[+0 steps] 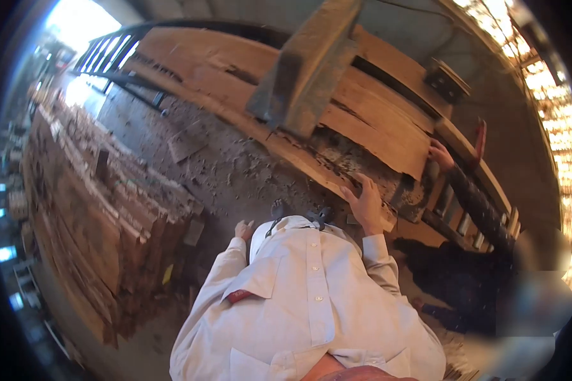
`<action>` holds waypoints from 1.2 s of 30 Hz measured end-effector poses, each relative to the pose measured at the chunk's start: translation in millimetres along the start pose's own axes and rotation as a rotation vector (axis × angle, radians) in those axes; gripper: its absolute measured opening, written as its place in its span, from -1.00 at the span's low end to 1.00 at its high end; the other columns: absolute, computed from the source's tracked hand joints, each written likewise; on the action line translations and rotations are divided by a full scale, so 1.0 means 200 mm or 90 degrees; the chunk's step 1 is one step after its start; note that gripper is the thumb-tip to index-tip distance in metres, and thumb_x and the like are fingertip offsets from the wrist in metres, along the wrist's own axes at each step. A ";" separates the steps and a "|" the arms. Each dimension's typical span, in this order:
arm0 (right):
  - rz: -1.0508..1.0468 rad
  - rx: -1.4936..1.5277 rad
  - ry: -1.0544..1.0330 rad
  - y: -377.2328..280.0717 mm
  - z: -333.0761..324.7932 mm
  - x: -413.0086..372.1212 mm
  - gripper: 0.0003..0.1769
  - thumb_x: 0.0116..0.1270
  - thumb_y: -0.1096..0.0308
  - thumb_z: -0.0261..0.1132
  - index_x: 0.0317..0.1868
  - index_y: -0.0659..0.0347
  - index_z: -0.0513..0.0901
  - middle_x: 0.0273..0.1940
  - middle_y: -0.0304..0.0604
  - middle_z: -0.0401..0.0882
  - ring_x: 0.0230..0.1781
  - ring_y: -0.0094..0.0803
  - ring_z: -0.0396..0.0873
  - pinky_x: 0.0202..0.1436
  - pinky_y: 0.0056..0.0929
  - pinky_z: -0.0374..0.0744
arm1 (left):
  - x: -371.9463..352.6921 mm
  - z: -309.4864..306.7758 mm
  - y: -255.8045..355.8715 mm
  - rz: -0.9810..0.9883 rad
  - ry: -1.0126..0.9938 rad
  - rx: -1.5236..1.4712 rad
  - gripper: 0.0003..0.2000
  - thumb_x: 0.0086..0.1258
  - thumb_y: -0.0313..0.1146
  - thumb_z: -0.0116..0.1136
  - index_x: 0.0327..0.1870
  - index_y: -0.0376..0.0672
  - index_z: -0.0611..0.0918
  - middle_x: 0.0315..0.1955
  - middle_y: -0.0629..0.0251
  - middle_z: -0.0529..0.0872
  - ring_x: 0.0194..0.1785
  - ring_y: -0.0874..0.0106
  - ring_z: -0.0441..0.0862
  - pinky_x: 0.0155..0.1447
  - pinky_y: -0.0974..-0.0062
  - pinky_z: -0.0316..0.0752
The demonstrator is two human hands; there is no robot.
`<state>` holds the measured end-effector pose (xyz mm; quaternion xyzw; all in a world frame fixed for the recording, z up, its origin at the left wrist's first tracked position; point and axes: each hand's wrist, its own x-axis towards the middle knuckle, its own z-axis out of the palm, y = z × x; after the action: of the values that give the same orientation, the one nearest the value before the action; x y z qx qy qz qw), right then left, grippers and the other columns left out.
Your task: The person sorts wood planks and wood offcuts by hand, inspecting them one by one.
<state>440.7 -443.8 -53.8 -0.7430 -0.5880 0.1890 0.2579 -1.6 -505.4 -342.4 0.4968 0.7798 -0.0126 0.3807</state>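
My right hand [367, 204] is raised at the near edge of a long wooden-edged bench [279, 149], thumb and fingers apart, with nothing held in it. Just beyond it lies a thin reddish-brown wood sheet [378, 136] with a ragged, torn near edge and a dark split. My left hand [243, 230] hangs low beside my thigh, empty, its small visible fingers loosely extended. Another wood sheet [203, 57] stretches along the far left of the bench. A heavy worn beam [308, 70] stands across the bench between the two sheets.
On the right a co-worker in dark clothes [470, 279] has a hand [440, 155] at the sheet's end. A tall stack of wood sheets [76, 190] stands on the left. Scraps litter the dusty floor [216, 152]. A red handle [480, 141] sticks up beyond the bench end.
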 end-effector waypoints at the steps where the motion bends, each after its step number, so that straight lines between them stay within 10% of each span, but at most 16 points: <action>1: 0.002 -0.014 -0.018 0.00 -0.01 -0.02 -0.32 0.27 0.01 0.53 0.28 0.22 0.58 0.25 0.08 0.61 0.28 0.03 0.54 0.36 -0.10 0.49 | -0.02 0.01 -0.01 -0.005 -0.001 -0.017 -0.48 0.41 0.12 0.26 -0.13 -0.29 0.77 -0.04 -0.16 0.78 0.11 -0.06 0.71 0.20 0.08 0.57; 15: -0.063 -0.215 -0.140 0.08 -0.12 -0.05 0.00 0.02 -0.13 0.65 0.37 0.23 0.48 0.24 0.04 0.55 0.26 0.03 0.49 0.34 -0.04 0.47 | -0.06 0.09 -0.01 -0.035 -0.010 -0.107 -0.53 0.42 0.08 0.28 -0.12 -0.26 0.78 -0.06 -0.09 0.80 0.11 0.00 0.72 0.23 0.11 0.57; 36: -0.064 -0.272 -0.107 0.13 0.02 -0.08 -0.20 0.17 -0.01 0.54 0.28 0.24 0.43 0.14 0.08 0.53 0.17 0.08 0.51 0.26 0.05 0.44 | -0.11 0.09 -0.03 -0.028 0.030 -0.120 -0.55 0.43 0.06 0.27 -0.22 -0.27 0.76 -0.15 -0.07 0.81 0.02 0.01 0.75 0.15 0.13 0.59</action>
<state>455.1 -462.7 -73.5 -0.7319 -0.6706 0.1084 0.0537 9.7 -532.6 -344.5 0.4419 0.7967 0.0643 0.4072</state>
